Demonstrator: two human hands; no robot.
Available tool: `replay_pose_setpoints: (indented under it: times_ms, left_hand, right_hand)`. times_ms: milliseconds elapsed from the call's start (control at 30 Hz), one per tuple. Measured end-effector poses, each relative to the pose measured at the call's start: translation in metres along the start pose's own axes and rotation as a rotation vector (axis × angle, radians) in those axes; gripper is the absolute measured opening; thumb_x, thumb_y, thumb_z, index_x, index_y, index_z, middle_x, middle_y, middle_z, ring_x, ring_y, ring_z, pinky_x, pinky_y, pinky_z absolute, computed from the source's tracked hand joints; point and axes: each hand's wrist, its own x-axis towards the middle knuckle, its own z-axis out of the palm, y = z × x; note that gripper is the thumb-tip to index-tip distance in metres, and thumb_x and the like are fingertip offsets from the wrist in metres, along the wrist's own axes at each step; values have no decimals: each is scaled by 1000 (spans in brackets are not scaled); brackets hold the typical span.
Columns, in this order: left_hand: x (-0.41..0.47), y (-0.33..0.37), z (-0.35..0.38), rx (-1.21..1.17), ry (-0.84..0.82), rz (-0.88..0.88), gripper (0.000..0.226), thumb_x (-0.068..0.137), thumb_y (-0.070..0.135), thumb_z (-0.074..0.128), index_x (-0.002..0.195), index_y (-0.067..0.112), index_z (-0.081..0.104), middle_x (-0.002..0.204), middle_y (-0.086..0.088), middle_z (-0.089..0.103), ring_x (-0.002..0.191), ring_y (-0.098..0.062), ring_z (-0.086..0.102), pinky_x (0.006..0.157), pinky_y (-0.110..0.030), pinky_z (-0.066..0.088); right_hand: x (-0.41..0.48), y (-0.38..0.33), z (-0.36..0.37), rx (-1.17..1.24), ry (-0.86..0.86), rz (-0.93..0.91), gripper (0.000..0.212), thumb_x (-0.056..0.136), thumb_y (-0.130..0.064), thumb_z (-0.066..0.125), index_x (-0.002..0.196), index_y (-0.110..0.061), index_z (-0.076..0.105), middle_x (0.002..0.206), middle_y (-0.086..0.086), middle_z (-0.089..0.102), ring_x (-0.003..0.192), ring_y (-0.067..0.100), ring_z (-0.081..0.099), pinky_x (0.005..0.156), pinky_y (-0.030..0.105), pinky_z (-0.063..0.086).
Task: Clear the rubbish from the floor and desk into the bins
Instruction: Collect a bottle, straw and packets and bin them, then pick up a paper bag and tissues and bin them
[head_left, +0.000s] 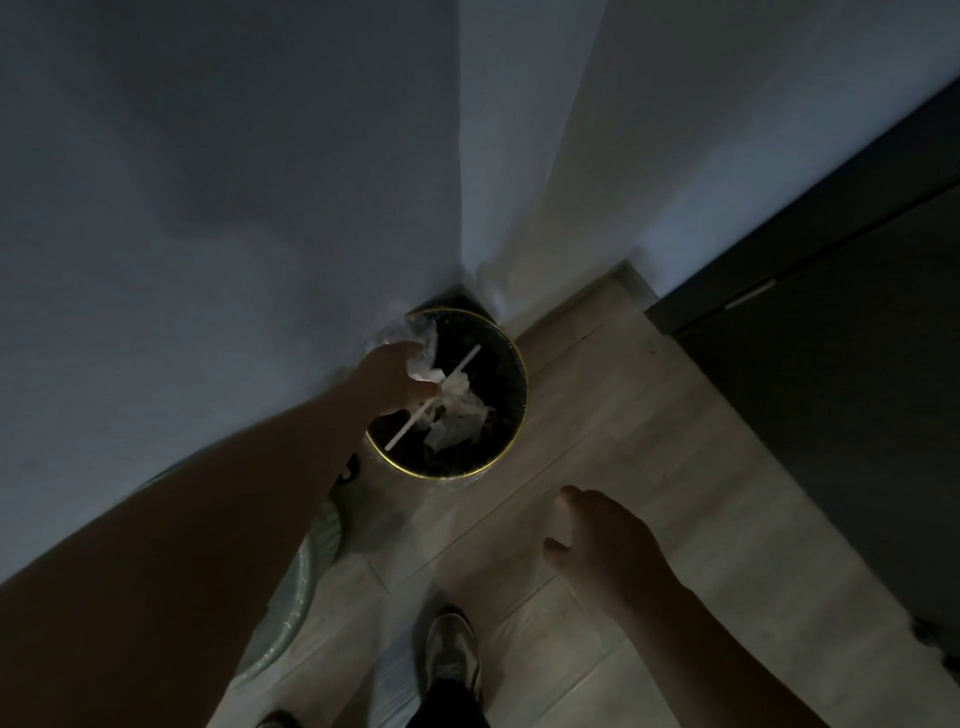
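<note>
A round black bin with a gold rim (511, 431) stands in the corner of the room on the pale wood floor. My left hand (392, 379) reaches over its left side and grips crumpled white paper (423, 364). A white straw (431, 400) lies slanted across the opening, passing just by my fingers. More crumpled white rubbish (457, 415) lies inside the bin. My right hand (605, 545) hovers over the floor in front of the bin, fingers loose, holding nothing.
Grey walls meet in the corner behind the bin. A dark cabinet (831, 364) runs along the right. My shoes (452, 654) stand on the floor below the bin, and a pale object (311, 551) lies under my left arm.
</note>
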Motion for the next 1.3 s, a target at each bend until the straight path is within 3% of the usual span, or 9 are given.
replay_pose_setpoints:
  times_ms: [100, 233, 533, 767, 933, 1100, 1267, 1300]
  left_hand:
    - [-7, 0, -7, 44, 47, 33, 57, 82, 30, 73, 131, 10, 54, 136, -12, 52, 127, -27, 47, 101, -31, 34]
    - [-19, -5, -8, 139, -14, 82, 45, 82, 30, 72, 119, 7, 62, 124, -11, 62, 117, -24, 56, 95, -27, 38]
    - [-56, 7, -12, 324, 13, 319, 49, 87, 26, 64, 132, 11, 53, 134, -11, 51, 126, -25, 46, 102, -29, 33]
    - [-134, 34, -42, 572, -148, 260, 44, 89, 29, 57, 130, 11, 54, 135, -9, 51, 123, -27, 50, 99, -33, 42]
    - [-227, 56, -92, 585, -40, 206, 44, 90, 28, 53, 131, 14, 50, 133, -9, 52, 123, -28, 50, 98, -30, 39]
    - [-322, 78, -159, 414, 62, 112, 34, 91, 34, 53, 121, 17, 55, 121, -4, 58, 110, -24, 56, 90, -29, 43]
    - [-429, 76, -223, 392, 215, 104, 65, 81, 60, 32, 128, 19, 51, 125, -4, 54, 114, -21, 53, 96, -29, 42]
    - [-449, 70, -233, 376, 243, 87, 60, 85, 58, 39, 131, 20, 49, 128, -3, 53, 116, -21, 52, 98, -30, 41]
  right_hand:
    - [-2, -3, -3, -7, 5, -4, 48, 92, -38, 54, 135, -19, 43, 124, 2, 55, 115, 16, 55, 91, 28, 47]
    - [-6, -9, -3, -12, 9, -16, 52, 92, -39, 54, 138, -19, 41, 128, 1, 54, 118, 16, 54, 92, 27, 46]
    - [-22, -17, -5, -42, 36, -27, 50, 92, -38, 55, 136, -19, 43, 128, 2, 54, 117, 17, 55, 93, 29, 47]
    - [-60, -28, -36, -143, 13, -44, 49, 92, -37, 56, 134, -16, 43, 127, 5, 54, 116, 21, 55, 90, 31, 48]
    - [-120, -48, -87, -210, 28, -119, 50, 91, -39, 56, 134, -17, 41, 129, 5, 52, 121, 22, 52, 95, 33, 46]
    - [-191, -87, -168, -223, 101, -316, 48, 91, -37, 59, 132, -15, 45, 129, 5, 53, 122, 23, 49, 97, 35, 43]
    - [-257, -146, -244, -304, 206, -482, 34, 85, -35, 62, 114, -19, 56, 113, 1, 60, 109, 23, 58, 88, 36, 46]
    - [-270, -162, -253, -331, 225, -518, 35, 85, -35, 62, 116, -20, 56, 114, 1, 59, 110, 23, 58, 88, 35, 46]
